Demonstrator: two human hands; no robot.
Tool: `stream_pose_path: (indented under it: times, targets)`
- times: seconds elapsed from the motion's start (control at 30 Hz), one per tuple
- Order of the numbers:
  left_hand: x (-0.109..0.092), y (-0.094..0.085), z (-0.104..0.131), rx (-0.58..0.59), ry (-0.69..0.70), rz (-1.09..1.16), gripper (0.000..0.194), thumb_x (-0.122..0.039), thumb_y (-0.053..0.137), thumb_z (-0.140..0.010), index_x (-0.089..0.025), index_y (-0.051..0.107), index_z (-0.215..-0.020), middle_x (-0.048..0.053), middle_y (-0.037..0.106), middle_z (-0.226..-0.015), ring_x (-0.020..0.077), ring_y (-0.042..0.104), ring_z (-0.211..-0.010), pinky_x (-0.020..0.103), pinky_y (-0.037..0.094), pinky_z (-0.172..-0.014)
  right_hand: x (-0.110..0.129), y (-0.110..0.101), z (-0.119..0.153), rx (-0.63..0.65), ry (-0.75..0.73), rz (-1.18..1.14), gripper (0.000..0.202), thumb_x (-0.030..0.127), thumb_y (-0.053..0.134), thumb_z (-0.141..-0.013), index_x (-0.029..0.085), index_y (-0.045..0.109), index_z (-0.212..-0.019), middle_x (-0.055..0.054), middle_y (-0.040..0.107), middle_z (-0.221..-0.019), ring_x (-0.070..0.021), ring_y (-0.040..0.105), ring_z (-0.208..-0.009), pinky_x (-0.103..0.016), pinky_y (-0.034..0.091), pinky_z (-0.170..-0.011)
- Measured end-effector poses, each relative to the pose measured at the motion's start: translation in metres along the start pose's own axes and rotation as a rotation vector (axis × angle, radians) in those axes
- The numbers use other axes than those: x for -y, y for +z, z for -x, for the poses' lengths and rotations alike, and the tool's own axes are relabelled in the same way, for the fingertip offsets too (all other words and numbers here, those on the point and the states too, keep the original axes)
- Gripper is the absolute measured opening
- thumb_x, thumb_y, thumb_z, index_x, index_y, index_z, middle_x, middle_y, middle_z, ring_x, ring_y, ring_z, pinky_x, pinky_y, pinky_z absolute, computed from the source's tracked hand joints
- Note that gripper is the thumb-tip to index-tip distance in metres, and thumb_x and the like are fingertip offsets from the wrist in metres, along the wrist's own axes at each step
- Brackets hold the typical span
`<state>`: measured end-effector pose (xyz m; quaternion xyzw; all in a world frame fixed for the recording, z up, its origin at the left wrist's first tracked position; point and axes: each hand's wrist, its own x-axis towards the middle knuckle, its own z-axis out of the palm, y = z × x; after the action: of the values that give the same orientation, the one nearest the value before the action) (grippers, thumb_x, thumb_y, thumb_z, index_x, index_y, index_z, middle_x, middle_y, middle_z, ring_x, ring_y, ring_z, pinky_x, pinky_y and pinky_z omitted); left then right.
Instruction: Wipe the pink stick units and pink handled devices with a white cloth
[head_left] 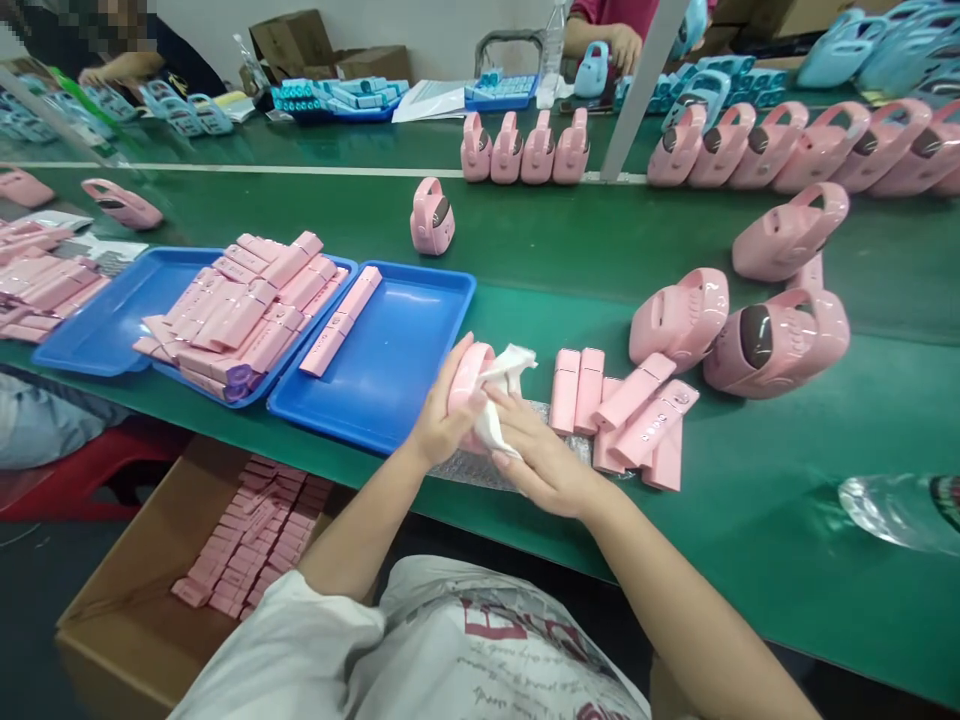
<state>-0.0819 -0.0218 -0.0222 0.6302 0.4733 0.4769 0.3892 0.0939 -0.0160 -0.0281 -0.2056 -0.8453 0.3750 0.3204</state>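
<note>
My left hand (442,415) is wrapped round a pink plastic housing with a handle (470,378), which is partly hidden by my fingers. A crumpled white cloth (495,420) is held against it by my right hand (544,450). Both hands are close together over the front edge of the green table. To the right of them lie several pink rectangular pieces (577,390), some stacked crosswise. Left of my hands is a blue tray (405,340) with one long row of pink pieces (341,322) in it.
Another blue tray (161,290) bears a heap of pink pieces (255,300). Pink handled housings (780,340) stand at the right and along the divider. A clear bottle (892,510) lies at right. Below, a cardboard box (112,640) holds pink pieces. Co-workers (615,40) sit opposite.
</note>
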Motion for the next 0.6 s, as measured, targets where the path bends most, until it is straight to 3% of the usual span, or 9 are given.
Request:
stream_pose_path:
  times: [0.07,0.23,0.43,0.6]
  targets:
    - [0.000,-0.003,-0.009,-0.041,-0.041,0.036,0.070,-0.061,0.047,-0.086,-0.022,0.036,-0.143,0.011,0.046,-0.144,0.0279,0.040,-0.136,0.044,0.029,-0.115,-0.001,0.002,-0.003,-0.050,-0.002,-0.035,0.048,0.036,0.030,-0.099,0.025,0.037,-0.146,-0.006,0.038,-0.150,-0.0246,0.024,-0.144,-0.051,0.015,-0.118]
    - [0.008,-0.006,-0.037,-0.141,-0.172,0.096,0.064,-0.064,0.046,-0.086,-0.021,0.048,-0.133,0.011,0.052,-0.138,0.0277,0.046,-0.131,0.044,0.038,-0.110,-0.013,0.008,-0.011,-0.265,0.281,-0.203,0.061,0.053,0.029,-0.097,0.021,0.032,-0.148,-0.008,0.038,-0.150,-0.0251,0.028,-0.142,-0.045,0.020,-0.119]
    - [0.009,-0.004,-0.053,-0.165,-0.241,0.133,0.061,-0.063,0.041,-0.088,-0.017,0.052,-0.127,0.011,0.055,-0.135,0.0264,0.051,-0.126,0.042,0.043,-0.106,-0.015,0.006,-0.010,-0.203,0.129,-0.156,0.058,0.047,0.031,-0.097,0.019,0.031,-0.148,-0.007,0.030,-0.155,-0.0228,0.020,-0.145,-0.042,0.014,-0.120]
    - [-0.002,0.006,-0.057,-0.066,-0.223,-0.039,0.065,-0.068,0.050,-0.082,-0.022,0.053,-0.128,0.009,0.052,-0.140,0.0290,0.043,-0.134,0.047,0.029,-0.114,-0.021,0.002,-0.014,-0.369,0.244,-0.176,0.060,0.050,0.030,-0.097,0.019,0.030,-0.148,-0.008,0.034,-0.152,-0.0244,0.030,-0.141,-0.045,0.022,-0.118]
